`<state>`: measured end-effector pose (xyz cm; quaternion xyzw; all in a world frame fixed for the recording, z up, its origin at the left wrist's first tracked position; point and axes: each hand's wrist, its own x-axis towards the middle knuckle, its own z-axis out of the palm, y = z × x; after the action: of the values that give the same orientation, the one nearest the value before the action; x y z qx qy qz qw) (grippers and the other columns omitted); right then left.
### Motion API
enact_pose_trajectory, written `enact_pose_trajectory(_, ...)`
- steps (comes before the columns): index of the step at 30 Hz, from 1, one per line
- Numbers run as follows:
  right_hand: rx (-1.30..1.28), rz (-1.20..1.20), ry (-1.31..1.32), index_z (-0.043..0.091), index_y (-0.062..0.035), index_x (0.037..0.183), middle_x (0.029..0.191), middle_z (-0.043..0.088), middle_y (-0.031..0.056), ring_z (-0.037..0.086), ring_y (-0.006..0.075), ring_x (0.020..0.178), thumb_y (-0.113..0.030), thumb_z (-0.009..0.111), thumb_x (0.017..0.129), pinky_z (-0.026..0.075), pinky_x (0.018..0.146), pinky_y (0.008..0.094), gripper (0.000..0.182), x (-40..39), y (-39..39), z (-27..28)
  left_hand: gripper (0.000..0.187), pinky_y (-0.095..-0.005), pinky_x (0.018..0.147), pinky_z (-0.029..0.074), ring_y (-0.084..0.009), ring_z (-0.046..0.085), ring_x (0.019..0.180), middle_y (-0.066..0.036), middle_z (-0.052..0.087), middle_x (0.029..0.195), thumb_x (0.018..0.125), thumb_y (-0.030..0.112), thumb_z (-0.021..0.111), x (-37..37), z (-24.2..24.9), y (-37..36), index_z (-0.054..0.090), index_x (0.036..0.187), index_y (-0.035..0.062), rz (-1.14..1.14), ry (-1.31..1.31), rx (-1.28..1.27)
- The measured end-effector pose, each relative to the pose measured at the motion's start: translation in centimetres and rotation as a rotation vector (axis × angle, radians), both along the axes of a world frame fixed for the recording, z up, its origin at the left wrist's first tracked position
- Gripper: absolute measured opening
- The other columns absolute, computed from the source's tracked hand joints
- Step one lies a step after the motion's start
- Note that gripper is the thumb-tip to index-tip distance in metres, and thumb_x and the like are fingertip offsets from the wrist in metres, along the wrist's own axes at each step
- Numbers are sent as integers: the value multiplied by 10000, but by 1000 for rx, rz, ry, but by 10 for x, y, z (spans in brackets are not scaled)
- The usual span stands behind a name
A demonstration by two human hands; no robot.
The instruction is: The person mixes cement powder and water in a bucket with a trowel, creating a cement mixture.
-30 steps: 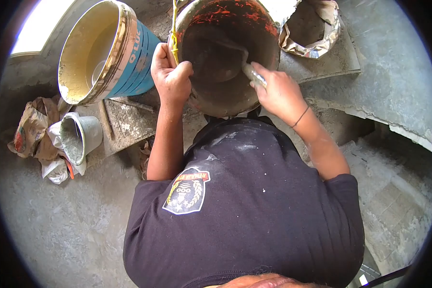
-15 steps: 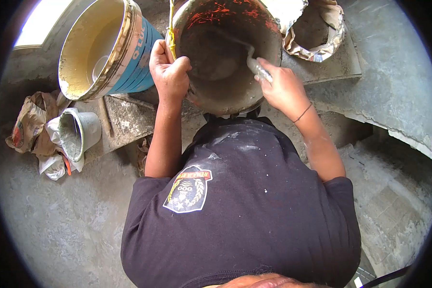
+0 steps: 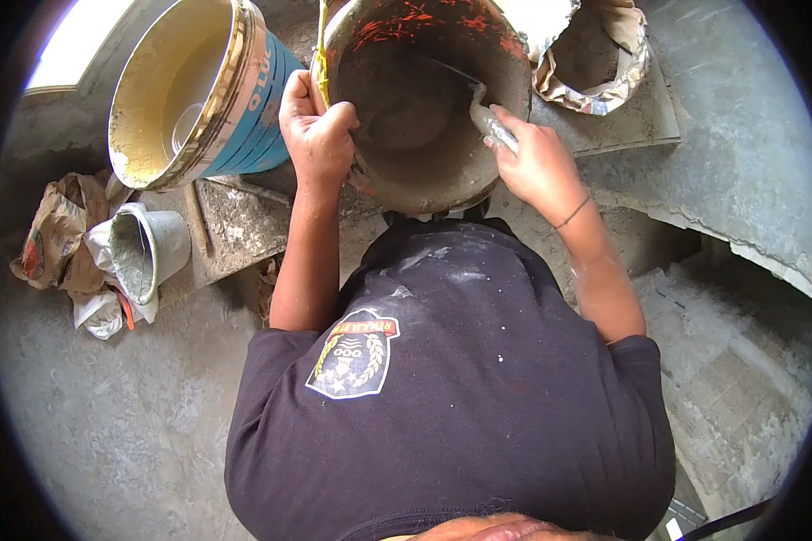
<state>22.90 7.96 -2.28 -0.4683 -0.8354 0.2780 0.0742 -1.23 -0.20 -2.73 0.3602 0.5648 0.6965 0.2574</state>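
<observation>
A large round bucket point(image 3: 505, 54) with red smears on its inner wall is tilted towards me, with grey material inside. My left hand point(image 3: 318, 133) is closed on its left rim, beside a yellow cord-like handle point(image 3: 323, 54). My right hand point(image 3: 537, 162) grips the pale, caked handle of a trowel point(image 3: 496, 129) at the bucket's right side. The trowel's thin blade reaches into the bucket's dark inside, and its far part is hard to make out.
A blue bucket point(image 3: 275, 113) with a yellowish inside stands at the left. Below it are a small grey pail point(image 3: 167, 243) and a crumpled paper bag point(image 3: 63, 225). An open paper sack point(image 3: 636, 63) stands at the upper right, near a broken concrete edge point(image 3: 740, 243).
My right hand and the trowel have shifted slightly right and down, and the blade now lies at another angle in the bucket. My left hand stays on the rim.
</observation>
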Motion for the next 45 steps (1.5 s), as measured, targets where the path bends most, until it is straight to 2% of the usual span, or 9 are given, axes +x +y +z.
enact_pose_trajectory(10, -194, 99, -70, 629, -138, 1263, 982, 668, 263, 646, 429, 938, -275, 623, 856, 520, 848, 493, 430, 22, -11, 6, 204, -191, 553, 349, -54, 402, 621, 23, 483, 735, 668, -67, 518, 3, 0, 0, 505, 842, 38, 46, -25, 1)
enact_pose_trajectory(16, 169, 43, -133, 603, -101, 1234, 850, 686, 223, 671, 410, 846, -221, 612, 864, 537, 765, 505, 389, 3, -1, 12, 199, -200, 559, 347, -53, 396, 633, 26, 485, 745, 666, -64, 518, 17, 3, -1, 501, 834, 41, 20, 28, -29)
enact_pose_trajectory(23, 170, 142, -277, 618, -65, 1203, 829, 687, 212, 678, 400, 793, -204, 609, 852, 548, 743, 483, 378, 9, -11, 23, 170, -196, 499, 325, -27, 351, 582, 53, 416, 697, 689, -50, 526, 24, 10, 2, 461, 814, 45, 28, -1, -23)
enact_pose_trajectory(35, -175, 231, -197, 649, -59, 1205, 923, 671, 260, 648, 418, 906, -217, 626, 838, 513, 827, 460, 400, 19, -13, 36, 172, -197, 524, 334, -36, 347, 604, 46, 432, 713, 676, -37, 536, 15, 2, 5, 488, 827, 31, 22, 36, -18)
enact_pose_trajectory(37, -379, 216, -169, 637, -51, 1227, 926, 675, 257, 670, 392, 867, -210, 621, 855, 511, 801, 422, 405, 18, -8, 36, 171, -196, 530, 337, -38, 348, 606, 45, 434, 715, 675, -38, 535, 16, 5, 4, 488, 823, 32, 15, 38, -20)
enact_pose_trajectory(41, -463, 266, 44, 618, -41, 1248, 932, 681, 244, 686, 344, 812, -203, 615, 874, 507, 773, 384, 407, 24, -1, 14, 170, -192, 533, 343, -42, 354, 606, 41, 442, 716, 675, -40, 533, 16, 6, 6, 489, 822, 32, 3, 36, -6)
enact_pose_trajectory(43, -808, 121, 59, 616, -39, 1247, 943, 687, 222, 689, 297, 774, -200, 621, 884, 508, 754, 358, 397, 20, 2, 20, 172, -194, 529, 346, -42, 359, 606, 40, 446, 719, 676, -41, 532, 14, 6, 7, 491, 826, 32, -1, 53, -2)
enact_pose_trajectory(44, -812, 122, 58, 616, -39, 1247, 943, 687, 222, 689, 297, 774, -200, 621, 884, 508, 754, 358, 397, 18, 0, 16, 175, -196, 525, 349, -43, 364, 605, 38, 450, 721, 677, -42, 531, 13, 5, 6, 492, 830, 31, -2, 67, -1)
enact_pose_trajectory(45, -538, 173, 172, 623, -53, 1243, 947, 690, 213, 688, 316, 775, -192, 626, 873, 514, 753, 371, 395, 16, -4, 10, 175, -196, 525, 349, -43, 364, 605, 38, 450, 721, 677, -42, 531, 12, 4, 4, 492, 830, 31, 0, 68, -7)
